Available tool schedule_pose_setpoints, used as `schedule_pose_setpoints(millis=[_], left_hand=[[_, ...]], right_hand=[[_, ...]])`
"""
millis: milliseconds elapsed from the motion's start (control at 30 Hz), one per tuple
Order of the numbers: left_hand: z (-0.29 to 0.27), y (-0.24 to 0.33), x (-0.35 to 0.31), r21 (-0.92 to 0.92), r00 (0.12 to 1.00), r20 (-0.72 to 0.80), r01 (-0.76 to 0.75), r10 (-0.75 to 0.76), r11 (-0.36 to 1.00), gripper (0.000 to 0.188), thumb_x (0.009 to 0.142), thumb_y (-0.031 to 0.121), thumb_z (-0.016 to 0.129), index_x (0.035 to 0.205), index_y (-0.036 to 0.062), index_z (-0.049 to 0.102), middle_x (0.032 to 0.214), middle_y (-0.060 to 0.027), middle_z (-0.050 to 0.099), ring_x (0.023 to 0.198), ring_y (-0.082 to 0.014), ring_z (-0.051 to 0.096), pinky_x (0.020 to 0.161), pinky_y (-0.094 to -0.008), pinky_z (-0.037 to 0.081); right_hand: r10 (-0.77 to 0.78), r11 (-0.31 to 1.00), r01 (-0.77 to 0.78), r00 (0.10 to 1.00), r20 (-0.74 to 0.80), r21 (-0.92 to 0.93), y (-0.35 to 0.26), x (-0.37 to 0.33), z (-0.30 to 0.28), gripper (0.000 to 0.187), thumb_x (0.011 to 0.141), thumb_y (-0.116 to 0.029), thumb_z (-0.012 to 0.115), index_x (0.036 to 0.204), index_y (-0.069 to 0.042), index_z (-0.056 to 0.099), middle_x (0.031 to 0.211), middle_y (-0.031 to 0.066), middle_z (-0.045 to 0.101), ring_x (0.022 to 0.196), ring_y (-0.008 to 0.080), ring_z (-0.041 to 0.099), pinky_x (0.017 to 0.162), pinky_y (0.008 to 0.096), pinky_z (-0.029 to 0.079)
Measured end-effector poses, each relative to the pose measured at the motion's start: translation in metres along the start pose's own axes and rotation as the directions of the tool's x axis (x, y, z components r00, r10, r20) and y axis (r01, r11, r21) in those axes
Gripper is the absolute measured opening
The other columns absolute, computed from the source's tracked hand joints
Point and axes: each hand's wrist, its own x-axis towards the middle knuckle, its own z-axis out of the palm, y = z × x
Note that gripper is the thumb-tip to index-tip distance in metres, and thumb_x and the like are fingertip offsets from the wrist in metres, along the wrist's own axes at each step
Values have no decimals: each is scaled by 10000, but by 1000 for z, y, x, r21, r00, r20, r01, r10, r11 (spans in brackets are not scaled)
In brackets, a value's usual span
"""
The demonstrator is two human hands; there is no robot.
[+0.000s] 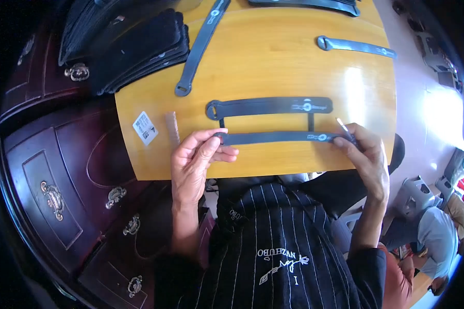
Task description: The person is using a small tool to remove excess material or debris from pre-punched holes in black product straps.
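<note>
A long dark grey strap [273,137] with a white printed mark is stretched level between my two hands near the table's front edge. My left hand [193,154] is closed, pinching its rounded left end between thumb and fingers. At the other end, my right hand [365,152] grips the strap with the thumb. A thin white-tipped stick [341,123] with a dark lower part also juts up from that hand. Just beyond lies a wider dark strap [268,106] with a round, holed left end. Two short dark bands [311,122] span the gap between the straps.
Single dark straps lie at the upper left [201,46] and upper right [355,46] of the yellow table [273,72]. Stacked black pieces [149,49] fill the far left. A white label [145,128] is near the left edge. Dark cabinets [41,180] flank the table; people sit at right.
</note>
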Motion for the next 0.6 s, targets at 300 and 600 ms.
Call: schedule_pose_setpoints(millis=[300, 600], left_hand=[[-1, -1, 11, 485, 939, -134, -217, 317, 847, 153, 880, -5, 625, 1030, -14, 651, 817, -38, 618, 648, -71, 570, 551, -192, 461], [5, -4, 28, 591, 900, -203, -201, 386, 781, 119, 842, -35, 669, 938, -1, 608, 796, 10, 612, 660, -8, 519, 590, -151, 425]], right_hand=[[33, 999, -33, 994, -105, 2, 3, 14, 9, 235, 800, -229, 765, 776, -49, 615, 623, -61, 535, 587, 22, 445, 546, 196, 338], [47, 999, -46, 984, -174, 6, 3, 24, 10, 267, 797, -258, 767, 745, -67, 589, 600, -75, 474, 564, 27, 365, 527, 207, 280]])
